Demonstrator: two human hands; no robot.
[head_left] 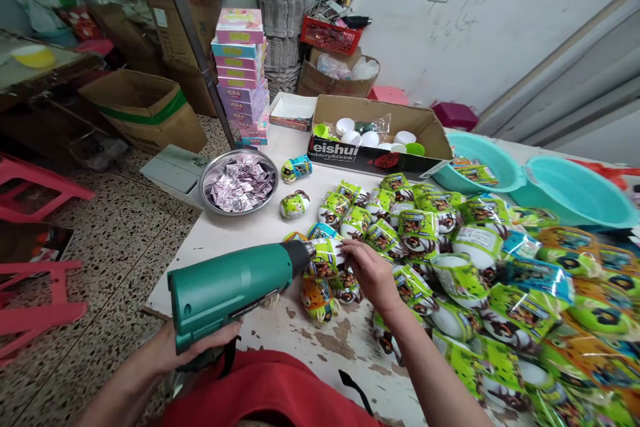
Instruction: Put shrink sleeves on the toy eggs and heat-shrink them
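Note:
A green heat gun [230,287] with a black front and metal nozzle is gripped from below by my left hand [210,341], its handle mostly hidden. The nozzle points right, at a green-and-white wrapped egg [325,255]. Around the top right end of that egg, the fingers of my right hand [367,267] are pinched. An orange wrapped egg [318,299] lies just below it. Many more wrapped eggs [420,230], mostly green and white, spread over the right side of the table.
On the white table [185,263] stand a metal bowl of small packets [240,183], a carton with cup-like shells [380,163] and turquoise basins [575,190]. Stacked boxes [243,93] rise behind the bowl beside a slanted pole [195,40]. Pink stools [37,287] stand left.

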